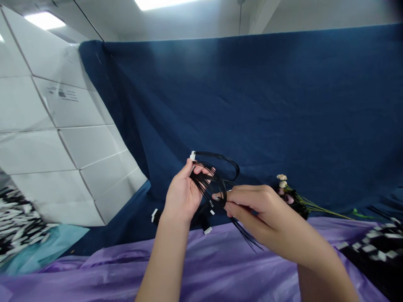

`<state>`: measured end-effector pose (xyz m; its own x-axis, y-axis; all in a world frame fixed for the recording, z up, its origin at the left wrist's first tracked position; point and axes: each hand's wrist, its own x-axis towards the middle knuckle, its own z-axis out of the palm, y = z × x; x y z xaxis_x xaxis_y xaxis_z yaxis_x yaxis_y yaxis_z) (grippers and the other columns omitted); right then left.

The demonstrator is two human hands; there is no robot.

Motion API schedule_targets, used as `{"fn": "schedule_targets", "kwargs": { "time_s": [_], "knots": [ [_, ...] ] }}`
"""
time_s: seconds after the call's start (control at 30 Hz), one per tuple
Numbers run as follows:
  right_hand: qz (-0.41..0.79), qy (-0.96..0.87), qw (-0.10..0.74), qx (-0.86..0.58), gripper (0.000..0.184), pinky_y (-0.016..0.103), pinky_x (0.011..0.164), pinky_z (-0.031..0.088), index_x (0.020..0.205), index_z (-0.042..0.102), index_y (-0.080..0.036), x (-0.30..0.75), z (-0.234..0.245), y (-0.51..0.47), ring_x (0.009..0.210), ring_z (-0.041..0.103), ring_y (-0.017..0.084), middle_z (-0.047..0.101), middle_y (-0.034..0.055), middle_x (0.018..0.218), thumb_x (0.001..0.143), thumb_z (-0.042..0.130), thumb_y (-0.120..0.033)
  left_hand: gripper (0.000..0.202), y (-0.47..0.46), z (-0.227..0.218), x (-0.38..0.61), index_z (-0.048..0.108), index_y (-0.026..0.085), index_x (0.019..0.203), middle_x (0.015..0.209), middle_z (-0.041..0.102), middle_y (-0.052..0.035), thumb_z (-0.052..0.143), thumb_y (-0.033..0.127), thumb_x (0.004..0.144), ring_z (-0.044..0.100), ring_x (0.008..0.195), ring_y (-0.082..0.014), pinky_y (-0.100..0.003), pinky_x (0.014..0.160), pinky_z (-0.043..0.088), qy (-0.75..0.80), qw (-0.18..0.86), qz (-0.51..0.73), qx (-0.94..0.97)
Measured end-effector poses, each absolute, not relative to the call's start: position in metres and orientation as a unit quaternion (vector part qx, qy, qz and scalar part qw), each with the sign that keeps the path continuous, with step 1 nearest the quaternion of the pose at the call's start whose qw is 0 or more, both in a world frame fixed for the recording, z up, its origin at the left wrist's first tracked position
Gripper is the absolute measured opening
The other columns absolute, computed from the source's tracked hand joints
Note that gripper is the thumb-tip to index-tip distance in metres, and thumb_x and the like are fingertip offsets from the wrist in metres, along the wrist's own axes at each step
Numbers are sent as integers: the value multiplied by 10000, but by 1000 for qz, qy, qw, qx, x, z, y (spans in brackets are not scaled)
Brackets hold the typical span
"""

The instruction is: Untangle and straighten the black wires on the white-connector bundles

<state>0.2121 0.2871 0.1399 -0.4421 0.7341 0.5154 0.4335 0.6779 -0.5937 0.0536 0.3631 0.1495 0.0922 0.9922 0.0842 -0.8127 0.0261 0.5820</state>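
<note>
A: ok so why's this person holding the wires up in the air like that?

B: My guess — so the strands hang free and don't snag on the other stuff. The black wire bundle (204,179) is up between both hands, above the purple sheet (119,260) and in front of the dark blue cloth (252,105). Left hand (185,191) has its grip closed around the connector end, thumb tip right at the white connector (192,155), probably to steady that end. Right hand (255,205) is pinched onto the strands lower down, I'd say so they don't fan out.

A: Makes sense. And the piles at the sides?

B: There's a heap of black leads with white plugs (378,251) at the right, and a similar black-and-white pile (22,218) far left, near the white boxes (91,142). Out there they leave elbow room, I reckon. Some flowers (286,191) lie past the right hand too.

A: What's the bundle itself look like?

B: Thin, black, kinda springy-looking. One big loop arcs out from the white connector, more strands cross in front of the left palm, and loose tails (241,230) poke out below the right hand — can't tell how many strands.
</note>
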Motion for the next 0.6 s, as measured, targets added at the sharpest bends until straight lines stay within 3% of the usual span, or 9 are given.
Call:
{"fn": "schedule_targets", "kwargs": {
  "time_s": [0.6],
  "knots": [
    [178,-814,423,-356,339,226,577,301,687,373,-182,212,138,289,596,362,74,423,-52,651,1015,458,-169,378,362,149,52,548,111,705,591,447,27,402,213,1039,536,538,-83,-380,839,608,159,706,640,258]
  ]
}}
